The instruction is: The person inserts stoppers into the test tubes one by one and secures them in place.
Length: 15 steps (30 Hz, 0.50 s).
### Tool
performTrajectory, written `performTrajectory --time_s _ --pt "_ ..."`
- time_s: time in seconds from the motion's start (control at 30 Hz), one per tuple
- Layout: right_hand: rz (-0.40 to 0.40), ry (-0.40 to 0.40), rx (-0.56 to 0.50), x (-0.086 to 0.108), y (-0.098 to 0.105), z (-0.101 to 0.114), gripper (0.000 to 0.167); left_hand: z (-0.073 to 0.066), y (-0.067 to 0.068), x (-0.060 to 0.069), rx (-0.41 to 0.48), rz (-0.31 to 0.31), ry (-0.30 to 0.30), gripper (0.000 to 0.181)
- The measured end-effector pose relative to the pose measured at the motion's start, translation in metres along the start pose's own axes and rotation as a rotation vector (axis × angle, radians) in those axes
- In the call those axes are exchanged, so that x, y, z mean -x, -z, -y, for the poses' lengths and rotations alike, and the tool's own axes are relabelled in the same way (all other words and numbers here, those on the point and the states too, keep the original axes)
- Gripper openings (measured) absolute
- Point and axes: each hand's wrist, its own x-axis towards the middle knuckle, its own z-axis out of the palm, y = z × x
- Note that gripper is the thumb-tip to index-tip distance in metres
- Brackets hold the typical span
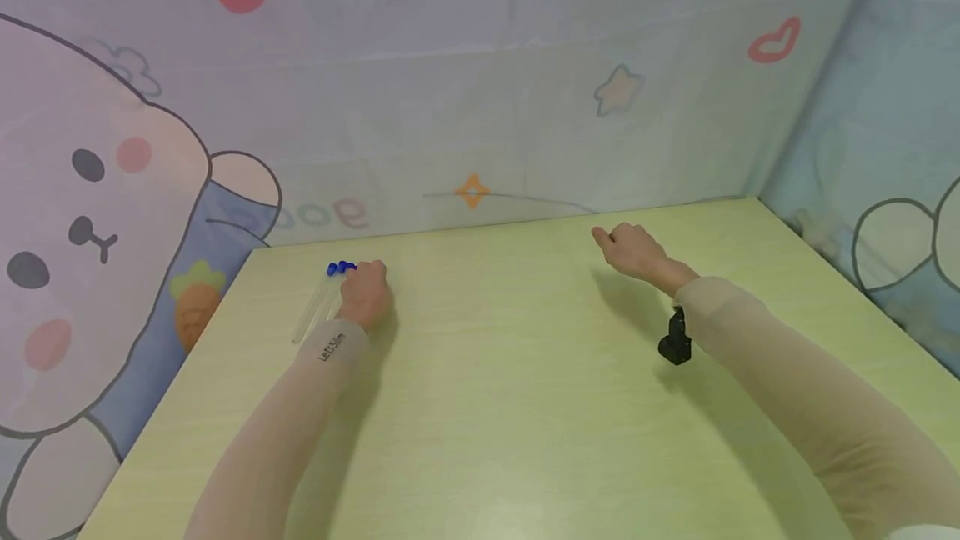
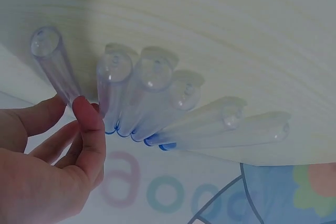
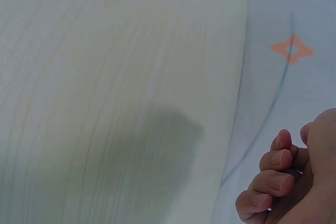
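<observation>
My left hand (image 1: 366, 294) is at the far left of the table. Its thumb and fingers pinch one clear plastic test tube (image 2: 55, 69), whose rounded end sticks out past the fingertips and whose other end is hidden by the hand. Beside it several more clear tubes (image 2: 152, 77) lie in a fanned row, with blue caps (image 1: 337, 268) toward the back edge. My right hand (image 1: 636, 250) hovers above the table at the back right, its fingers loosely curled around nothing.
The pale wood-grain table (image 1: 510, 357) meets a printed cloth backdrop (image 1: 450, 107) along its back edge. Another cloth panel (image 1: 885, 132) stands along the right side. A black device (image 1: 677, 340) hangs under the right wrist.
</observation>
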Motion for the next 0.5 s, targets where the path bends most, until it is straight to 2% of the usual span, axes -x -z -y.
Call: performTrajectory --time_s 0.13,0.27,0.4,0.5 --pt "-0.058 0.056 0.046 0.002 -0.003 0.010 0.055 0.001 -0.001 -0.001 -0.014 0.008 -0.021 0.030" --pt "-0.160 0.164 0.115 0.006 -0.008 0.029 0.051 -0.005 0.001 0.001 -0.003 0.009 -0.044 0.030" --pt "-0.256 0.368 0.216 0.013 -0.014 0.055 0.040 -0.024 0.009 0.007 0.038 -0.041 -0.080 0.028" --pt "-0.303 0.519 0.303 0.018 -0.018 0.075 0.040 -0.047 0.020 0.013 0.077 -0.123 -0.126 0.036"
